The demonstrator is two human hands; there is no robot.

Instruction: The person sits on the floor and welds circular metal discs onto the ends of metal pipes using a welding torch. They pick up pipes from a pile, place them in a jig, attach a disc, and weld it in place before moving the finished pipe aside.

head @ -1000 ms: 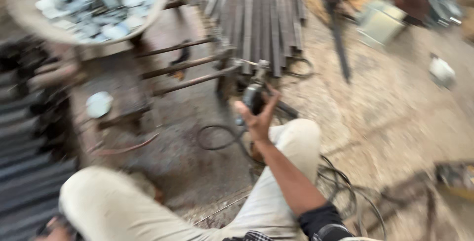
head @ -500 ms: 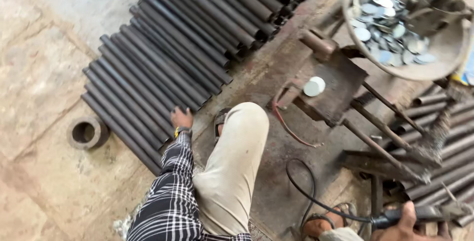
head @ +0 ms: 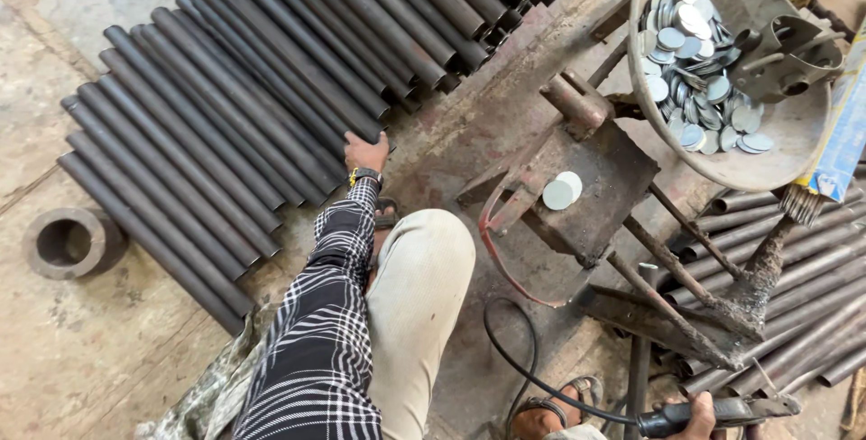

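The person squats on the floor with the rusty steel welding jig [head: 577, 197] in front of the bent knee, and everything else is placed from that jig. Well to the left of the jig lies a stack of long dark steel pipes [head: 225, 124], and the left hand [head: 364, 151] rests at the near ends of those pipes, fingers curled loosely onto one end; from above I cannot tell whether the grip has closed round a pipe or only touches it. Below and to the right of the jig, at the lower edge of view, the right hand [head: 695, 415] is wrapped tight round the black handle of a welding electrode holder [head: 713, 413], whose black cable [head: 514, 350] loops back toward the jig. On the jig's flat plate lie two round silvery metal discs [head: 561, 190], and just above and right of the jig a worn metal bowl [head: 722, 70] holds a heap more of the same discs. Far left of the jig a short thick steel ring [head: 68, 242] sits on the floor. To draw a pipe well, I judge the left hand should close fully round a single end, lift it clear of its neighbours so the stack does not roll, and keep the holder's tip turned away from the leg and the cable
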